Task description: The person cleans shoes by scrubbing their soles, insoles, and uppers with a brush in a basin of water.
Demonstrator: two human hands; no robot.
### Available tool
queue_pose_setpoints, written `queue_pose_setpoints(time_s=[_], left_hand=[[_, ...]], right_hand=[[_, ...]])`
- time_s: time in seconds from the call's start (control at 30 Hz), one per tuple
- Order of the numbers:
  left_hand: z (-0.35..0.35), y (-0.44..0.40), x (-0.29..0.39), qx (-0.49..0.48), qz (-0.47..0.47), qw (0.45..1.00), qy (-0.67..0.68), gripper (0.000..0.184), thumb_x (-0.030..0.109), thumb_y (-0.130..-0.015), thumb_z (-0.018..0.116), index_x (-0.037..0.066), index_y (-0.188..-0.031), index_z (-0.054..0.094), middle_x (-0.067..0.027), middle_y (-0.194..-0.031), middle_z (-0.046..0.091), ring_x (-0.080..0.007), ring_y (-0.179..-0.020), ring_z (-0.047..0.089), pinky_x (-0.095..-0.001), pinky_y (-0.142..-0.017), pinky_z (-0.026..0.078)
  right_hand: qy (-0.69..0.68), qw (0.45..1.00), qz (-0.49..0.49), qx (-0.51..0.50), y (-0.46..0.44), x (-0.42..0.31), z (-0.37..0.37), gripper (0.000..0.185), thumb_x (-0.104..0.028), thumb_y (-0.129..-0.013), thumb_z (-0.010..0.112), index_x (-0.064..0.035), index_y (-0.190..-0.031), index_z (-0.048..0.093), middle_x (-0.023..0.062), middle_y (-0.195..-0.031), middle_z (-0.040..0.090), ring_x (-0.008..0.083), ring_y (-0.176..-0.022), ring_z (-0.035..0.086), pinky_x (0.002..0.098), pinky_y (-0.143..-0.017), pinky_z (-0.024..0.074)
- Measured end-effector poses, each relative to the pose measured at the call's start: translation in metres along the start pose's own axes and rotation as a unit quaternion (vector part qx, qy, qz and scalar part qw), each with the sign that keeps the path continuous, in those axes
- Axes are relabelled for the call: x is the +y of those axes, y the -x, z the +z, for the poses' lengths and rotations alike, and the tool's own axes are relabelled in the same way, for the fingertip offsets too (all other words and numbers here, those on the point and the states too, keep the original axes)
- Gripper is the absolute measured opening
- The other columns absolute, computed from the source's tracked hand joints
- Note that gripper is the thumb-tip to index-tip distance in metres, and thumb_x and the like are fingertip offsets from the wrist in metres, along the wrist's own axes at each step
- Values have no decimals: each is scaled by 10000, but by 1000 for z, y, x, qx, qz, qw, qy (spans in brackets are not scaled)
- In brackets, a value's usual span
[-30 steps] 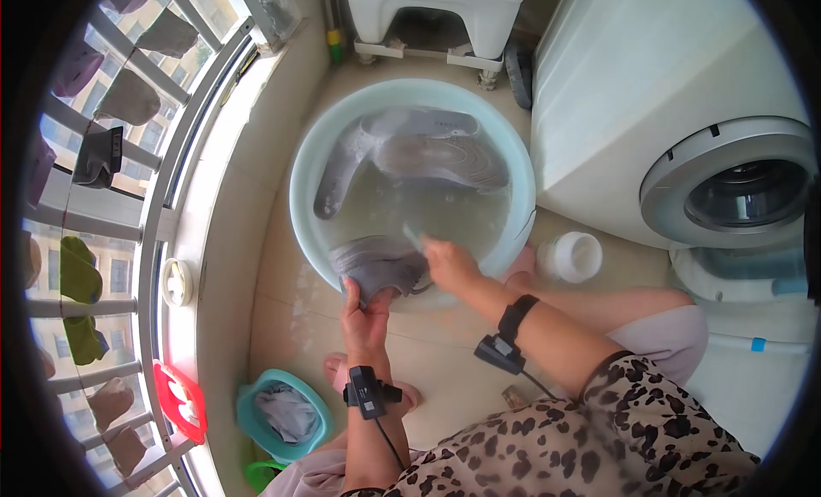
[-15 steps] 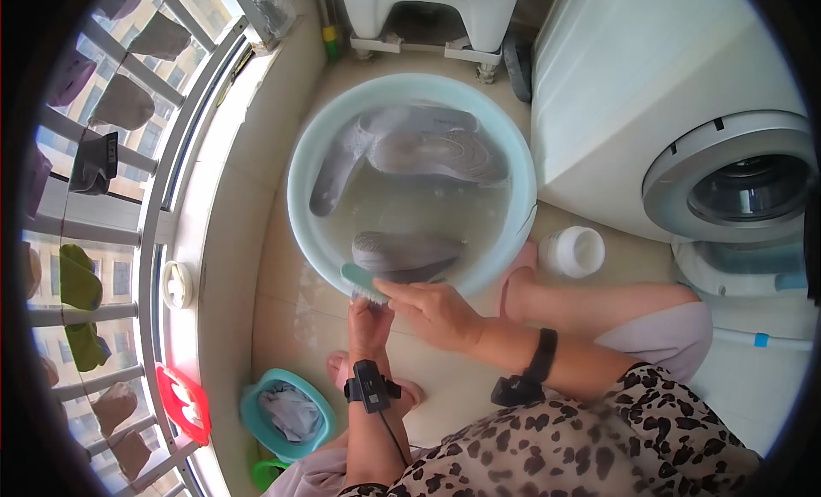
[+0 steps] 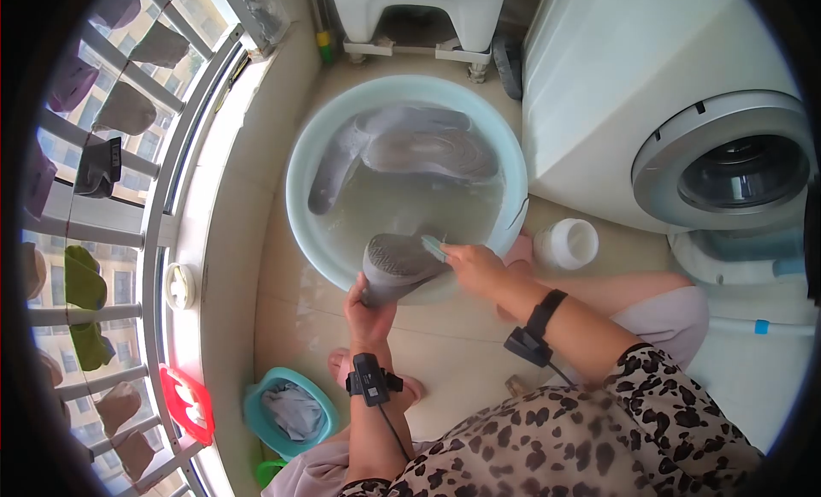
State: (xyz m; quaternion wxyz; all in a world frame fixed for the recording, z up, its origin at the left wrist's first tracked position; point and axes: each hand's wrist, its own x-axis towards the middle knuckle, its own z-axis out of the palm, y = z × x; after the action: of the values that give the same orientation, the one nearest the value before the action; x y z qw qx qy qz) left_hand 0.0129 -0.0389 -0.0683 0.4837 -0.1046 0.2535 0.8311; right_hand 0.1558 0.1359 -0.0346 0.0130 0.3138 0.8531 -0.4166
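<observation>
A grey shoe is tilted sole-up over the near edge of a pale blue basin. Its left end sits in my left hand, whose fingers and thumb wrap round it. My right hand grips a scrubbing brush with a green back, which lies against the shoe's sole; the bristles are mostly hidden. Cloudy water fills the basin. Farther back in it, more grey footwear lies partly under water, one piece showing its sole.
A washing machine stands on the right, with a white tub before it. At lower left, a teal basin holds cloth. A red dish rests on the window ledge. Socks hang along the bars. A white stand is behind.
The brush has moved right, from above my left hand to the sole. The shoe now shows more of its sole, tilted up in my left hand. The view has shifted slightly.
</observation>
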Motion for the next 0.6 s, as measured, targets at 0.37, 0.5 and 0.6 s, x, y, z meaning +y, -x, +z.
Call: queue_pose_setpoints(time_s=[0.37,0.5,0.6], left_hand=[[3,-5,-1,92,17,995,-42,379,348,-940,496,71,-1195,540,-87,-1213,584,-275,-1135,541,-473,-1022,389],[0,-7,-1,107,21,994,-24,354,309,-927,521,79,-1194,545,-78,-1208,588,-268,-1133,543,-493,-1011,394],[-2,-8,-1,87,15,995,-38,356,309,-917,535,91,-1198,545,-71,-1205,589,-268,-1129,545,-501,-1011,391]], right_hand=[[6,1000,7,-26,-18,-29,8,317,-127,-891,521,-43,-1191,576,241,-963,637,422,-905,601,409,-780,490],[108,988,80,-81,-45,-10,2,210,-77,-844,511,-29,-1027,602,213,-849,648,410,-815,619,478,-705,484],[-90,981,-144,89,-25,-45,7,217,-59,-807,533,-47,-1007,616,185,-860,666,383,-811,639,471,-706,496]])
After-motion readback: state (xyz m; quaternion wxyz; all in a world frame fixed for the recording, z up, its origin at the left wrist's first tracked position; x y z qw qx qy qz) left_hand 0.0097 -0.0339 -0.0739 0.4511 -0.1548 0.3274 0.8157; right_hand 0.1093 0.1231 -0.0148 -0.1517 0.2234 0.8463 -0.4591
